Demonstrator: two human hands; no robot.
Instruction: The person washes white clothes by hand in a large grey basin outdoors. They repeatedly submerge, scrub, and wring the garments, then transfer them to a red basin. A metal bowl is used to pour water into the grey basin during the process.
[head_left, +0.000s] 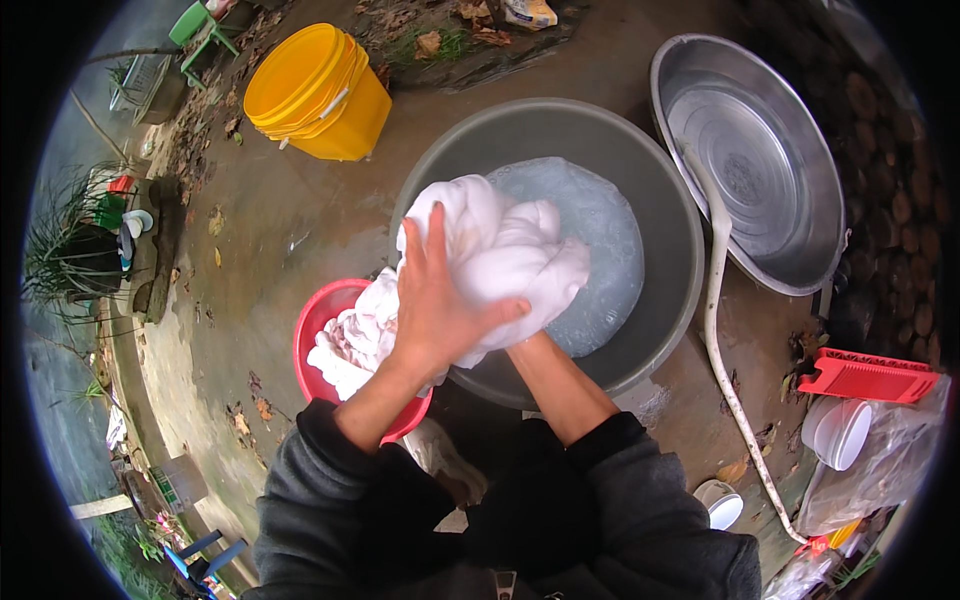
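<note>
A bundle of wet white cloth (510, 247) is held up over the left side of a large grey basin (670, 300). My left hand (442, 300) presses on its near left side with fingers spread and thumb out. From below, my right hand (536, 349) supports the bundle; only the wrist shows and its fingers are hidden under the cloth. Cloudy, sudsy water (592, 225) lies in the bottom of the basin. Just left of it, a red basin (304, 352) contains more crumpled white cloth (360, 337), partly covered by my left forearm.
A yellow bucket (352, 112) stands at the upper left. On the right, a metal basin (795, 150) leans beside a white hose (716, 315) that runs toward me. A red washboard (874, 375), white tubs (840, 435) and plastic sheeting (877, 480) lie lower right. The concrete floor (277, 217) is wet.
</note>
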